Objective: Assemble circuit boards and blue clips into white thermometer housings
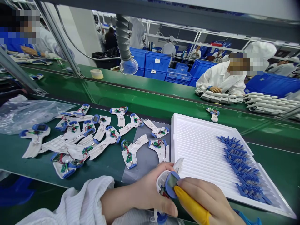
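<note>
My left hand (148,189) is wrapped around a white gun-shaped housing (161,180), the half shell of what looks like an infrared thermometer, with wires and a blue end piece showing. At its end sits a blue-framed display (172,182) with a small grey screen. The fingers of my right hand (208,198) are closed on the edge of this frame, and one finger wears a yellow finger cot (191,204). Whether the frame is fully seated in the housing cannot be made out. My palm and fingers hide much of the shell.
Several similar housings (112,136) with green boards lie across the green bench to the left. A ribbed white tray (194,147) with rows of blue parts (243,168) stands at right. A plastic bag (28,114) lies far left. Co-workers sit beyond the bench.
</note>
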Motion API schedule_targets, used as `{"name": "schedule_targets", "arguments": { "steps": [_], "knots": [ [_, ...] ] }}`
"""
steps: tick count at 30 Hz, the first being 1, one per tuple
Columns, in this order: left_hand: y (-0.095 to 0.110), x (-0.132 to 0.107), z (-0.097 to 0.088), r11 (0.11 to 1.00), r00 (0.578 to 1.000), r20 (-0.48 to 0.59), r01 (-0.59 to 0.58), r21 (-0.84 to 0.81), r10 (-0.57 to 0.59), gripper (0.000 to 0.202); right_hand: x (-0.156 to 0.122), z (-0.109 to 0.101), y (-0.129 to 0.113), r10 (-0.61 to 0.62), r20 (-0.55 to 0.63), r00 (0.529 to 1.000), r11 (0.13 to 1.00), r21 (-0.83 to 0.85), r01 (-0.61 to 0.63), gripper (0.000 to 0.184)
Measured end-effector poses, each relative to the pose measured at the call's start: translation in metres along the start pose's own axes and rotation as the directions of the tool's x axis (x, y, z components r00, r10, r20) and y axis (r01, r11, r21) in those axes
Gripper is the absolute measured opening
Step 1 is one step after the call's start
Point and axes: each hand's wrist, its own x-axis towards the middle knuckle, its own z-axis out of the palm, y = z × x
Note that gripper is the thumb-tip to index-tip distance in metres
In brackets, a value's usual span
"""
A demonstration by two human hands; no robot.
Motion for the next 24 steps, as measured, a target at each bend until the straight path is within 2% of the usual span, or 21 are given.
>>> {"name": "schedule_targets", "arguments": {
  "steps": [4, 9, 12, 14, 17, 19, 21, 24],
  "knots": [
    [0.002, -0.001, 0.001, 0.982, 1.000, -0.005, 0.008, 0.190, -0.007, 0.077, 0.015, -0.005, -0.004, -0.056, 0.040, 0.998, 0.998, 0.041, 0.054, 0.034],
    [0.003, 0.000, 0.001, 0.955, 0.997, -0.052, -0.041, 0.293, 0.058, 0.083, 0.011, -0.005, -0.004, 0.001, 0.051, 0.999, 0.997, 0.081, -0.005, 0.034],
    [0.003, 0.001, 0.002, 0.955, 0.997, -0.045, -0.044, 0.295, 0.060, 0.085, 0.016, -0.007, -0.005, -0.030, 0.074, 0.997, 0.998, 0.053, 0.026, 0.034],
    [0.002, 0.002, 0.002, 0.973, 1.000, -0.019, -0.020, 0.228, 0.025, 0.084, 0.020, -0.009, -0.004, -0.050, 0.100, 0.994, 0.997, 0.060, 0.044, 0.032],
    [0.000, 0.004, 0.003, 0.995, 0.998, 0.046, 0.034, 0.088, -0.038, 0.080, 0.020, -0.010, -0.002, -0.017, 0.129, 0.991, 0.993, 0.116, 0.002, 0.026],
    [-0.001, 0.006, 0.002, 0.997, 0.996, 0.065, 0.049, 0.055, -0.053, 0.078, 0.015, -0.009, 0.002, 0.010, 0.156, 0.988, 0.992, 0.122, -0.029, 0.023],
    [-0.002, 0.007, 0.002, 0.995, 0.998, 0.052, 0.040, 0.090, -0.045, 0.078, 0.010, -0.007, 0.005, 0.034, 0.179, 0.983, 0.991, 0.121, -0.056, 0.023],
    [-0.003, 0.010, 0.001, 0.973, 0.999, 0.025, 0.018, 0.228, -0.024, 0.070, 0.006, -0.003, 0.009, 0.058, 0.174, 0.983, 0.988, 0.131, -0.081, 0.025]
  ]
}}
